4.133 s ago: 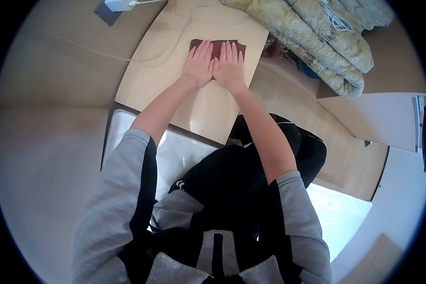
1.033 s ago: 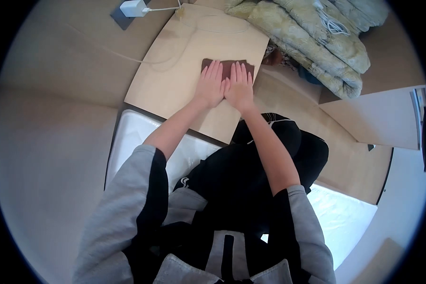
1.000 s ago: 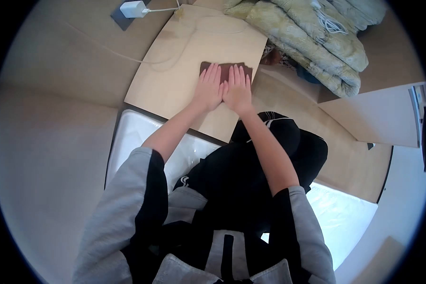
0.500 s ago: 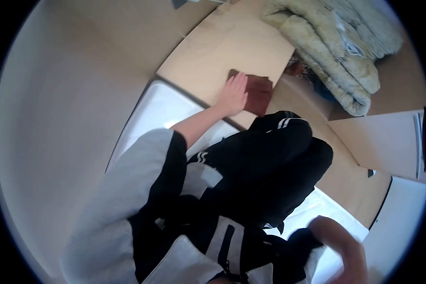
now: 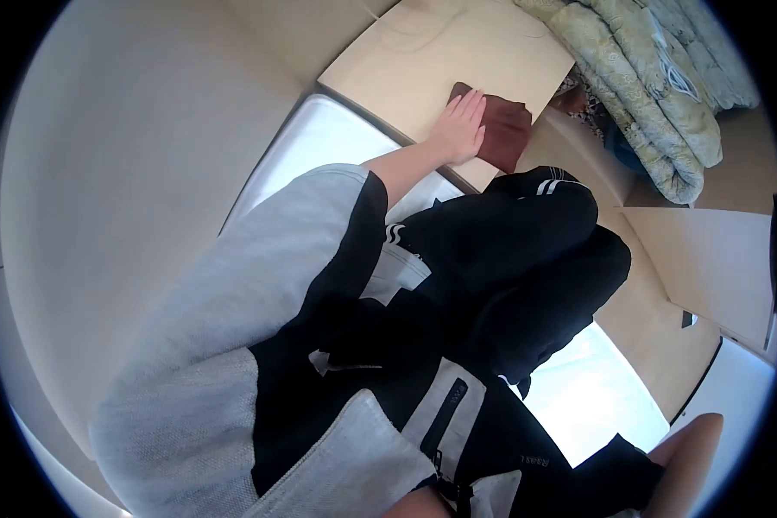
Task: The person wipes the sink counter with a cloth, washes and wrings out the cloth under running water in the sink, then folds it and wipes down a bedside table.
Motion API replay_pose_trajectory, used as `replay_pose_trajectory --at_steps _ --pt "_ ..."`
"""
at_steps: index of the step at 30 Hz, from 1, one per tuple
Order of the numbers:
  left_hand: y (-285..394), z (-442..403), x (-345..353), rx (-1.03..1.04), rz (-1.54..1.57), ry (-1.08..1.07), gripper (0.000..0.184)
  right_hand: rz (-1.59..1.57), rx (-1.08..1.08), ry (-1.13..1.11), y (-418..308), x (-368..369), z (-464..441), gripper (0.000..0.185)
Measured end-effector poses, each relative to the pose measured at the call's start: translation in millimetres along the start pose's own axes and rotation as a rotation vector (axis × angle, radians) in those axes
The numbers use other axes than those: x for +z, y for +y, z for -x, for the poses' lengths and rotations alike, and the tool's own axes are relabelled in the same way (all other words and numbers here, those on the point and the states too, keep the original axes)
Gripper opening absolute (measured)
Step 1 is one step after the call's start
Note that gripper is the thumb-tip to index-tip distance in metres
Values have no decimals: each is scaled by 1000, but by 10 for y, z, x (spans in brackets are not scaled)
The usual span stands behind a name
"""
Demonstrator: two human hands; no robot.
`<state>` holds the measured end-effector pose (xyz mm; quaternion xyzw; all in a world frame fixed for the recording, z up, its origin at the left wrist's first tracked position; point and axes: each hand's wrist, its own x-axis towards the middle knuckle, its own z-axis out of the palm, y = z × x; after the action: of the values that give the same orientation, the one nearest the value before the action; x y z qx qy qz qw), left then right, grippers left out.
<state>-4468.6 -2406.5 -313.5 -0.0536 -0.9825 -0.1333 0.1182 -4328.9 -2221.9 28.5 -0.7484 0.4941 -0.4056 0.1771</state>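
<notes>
A dark reddish-brown folded cloth [image 5: 507, 134] lies on a pale wooden board [image 5: 397, 73]. My left hand [image 5: 459, 131] rests flat on the cloth's left part, with its fingers stretched out and close together. At the lower right shows my bent right arm [image 5: 698, 445], bare around the elbow. My right hand itself is outside the picture.
A thick, folded yellowish-green quilt [image 5: 639, 86] lies at the upper right. White glossy surfaces [image 5: 306, 142] border the board. My bent knees in black trousers [image 5: 527, 250] fill the middle. A pale panel [image 5: 716, 263] stands at the right.
The whole view has shifted, so the board, cloth and quilt sit higher and further right. My left hand stays flat on the cloth. My right arm has moved right, nearer the picture's edge.
</notes>
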Motion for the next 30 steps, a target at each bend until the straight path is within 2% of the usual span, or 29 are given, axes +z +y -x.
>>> replay_pose_trajectory --at_steps 18,30 --pt "31 -5 -64 -20 -46 -67 58 -1 -27 6 -7 34 -14 16" --pt "21 -2 -54 -5 4 2 57 59 -55 33 -49 -103 -55 15"
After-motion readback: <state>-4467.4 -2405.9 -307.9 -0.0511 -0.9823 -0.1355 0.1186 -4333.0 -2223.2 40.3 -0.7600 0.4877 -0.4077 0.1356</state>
